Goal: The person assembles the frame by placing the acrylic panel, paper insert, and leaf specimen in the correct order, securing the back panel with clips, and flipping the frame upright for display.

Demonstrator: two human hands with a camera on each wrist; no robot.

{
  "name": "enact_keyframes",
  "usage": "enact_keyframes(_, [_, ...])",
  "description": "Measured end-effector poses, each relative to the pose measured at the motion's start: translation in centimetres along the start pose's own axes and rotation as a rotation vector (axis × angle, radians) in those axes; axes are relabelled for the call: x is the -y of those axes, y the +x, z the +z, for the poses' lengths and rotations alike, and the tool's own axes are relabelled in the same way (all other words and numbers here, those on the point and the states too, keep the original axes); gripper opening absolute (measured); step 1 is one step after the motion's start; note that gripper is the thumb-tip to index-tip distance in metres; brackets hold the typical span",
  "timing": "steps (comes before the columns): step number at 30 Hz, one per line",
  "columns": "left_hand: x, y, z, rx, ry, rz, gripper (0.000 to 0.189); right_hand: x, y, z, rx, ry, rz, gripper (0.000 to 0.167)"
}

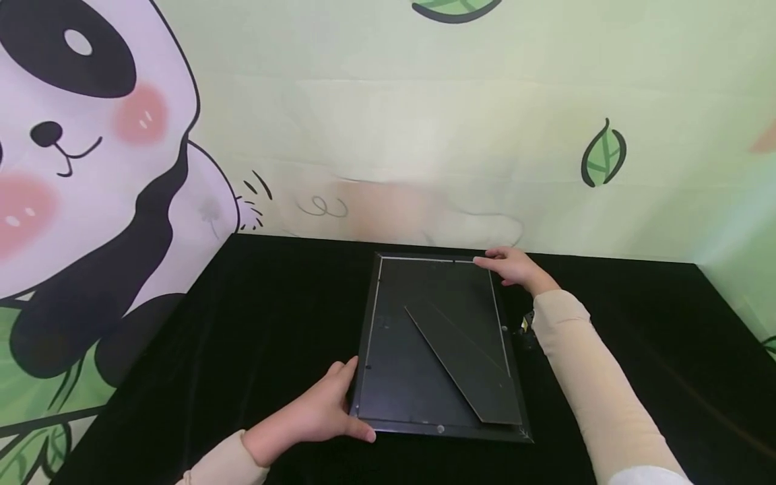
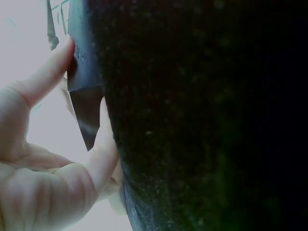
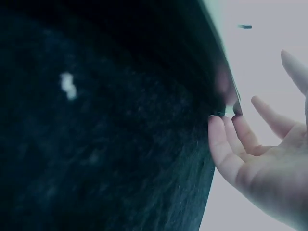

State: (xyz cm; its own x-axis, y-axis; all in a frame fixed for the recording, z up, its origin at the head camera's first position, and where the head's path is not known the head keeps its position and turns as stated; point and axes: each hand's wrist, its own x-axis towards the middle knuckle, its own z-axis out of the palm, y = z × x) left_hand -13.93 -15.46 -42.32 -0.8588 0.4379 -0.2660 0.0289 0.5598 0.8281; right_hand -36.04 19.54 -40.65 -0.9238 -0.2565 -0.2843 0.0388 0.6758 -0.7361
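A black picture frame (image 1: pixel 427 283) lies with its back up on the black cloth, and its easel leg (image 1: pixel 463 370) slants across the backing. At the frame's near left corner, my left hand (image 1: pixel 324 404) holds the edge, thumb along the near side. The left wrist view shows that frame corner (image 2: pixel 84 72) between the digits of the left hand (image 2: pixel 53 183). My right hand (image 1: pixel 515 266) is at the far right corner, fingers extended. In the right wrist view the fingertips (image 3: pixel 215 126) touch near the frame's edge (image 3: pixel 226 62), with the thumb apart.
Black cloth (image 1: pixel 291 303) covers the table. A small dark item with a yellow patch (image 1: pixel 525 325) lies right of the frame, partly hidden by the right sleeve (image 1: pixel 597 377). Behind the table stands a backdrop (image 1: pixel 376 121) printed with a panda and leaves.
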Motion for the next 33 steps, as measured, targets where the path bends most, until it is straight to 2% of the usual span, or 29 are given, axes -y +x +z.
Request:
enact_keyframes(7, [0.1, -0.1, 0.0, 0.001, -0.008, 0.007, 0.115, 0.4, 1.4, 0.5, -0.037, -0.024, 0.044, 0.061])
enact_keyframes(13, [0.1, 0.0, 0.0, -0.001, 0.0, 0.0, 0.115, 1.2, 1.9, 0.4, -0.045, -0.096, 0.087, 0.047])
enact_keyframes(18, [0.2, 0.0, 0.2, -0.02, 0.005, 0.011, 0.116, 1.5, 2.6, 0.4, -0.033, -0.138, 0.102, 0.054])
enact_keyframes(24, [0.3, -0.1, 0.3, -0.029, 0.016, 0.02, 0.117, 2.0, 2.6, 0.9, 0.006, -0.185, 0.154, 0.051])
enact_keyframes(27, [0.3, -0.1, 0.3, -0.026, 0.015, 0.007, 0.117, 2.1, 2.9, 1.1, 0.001, -0.207, 0.171, 0.057])
enact_keyframes(33, [0.3, 0.0, 0.3, -0.03, 0.016, 0.003, 0.119, 2.3, 3.5, 1.5, -0.03, -0.29, 0.181, 0.09])
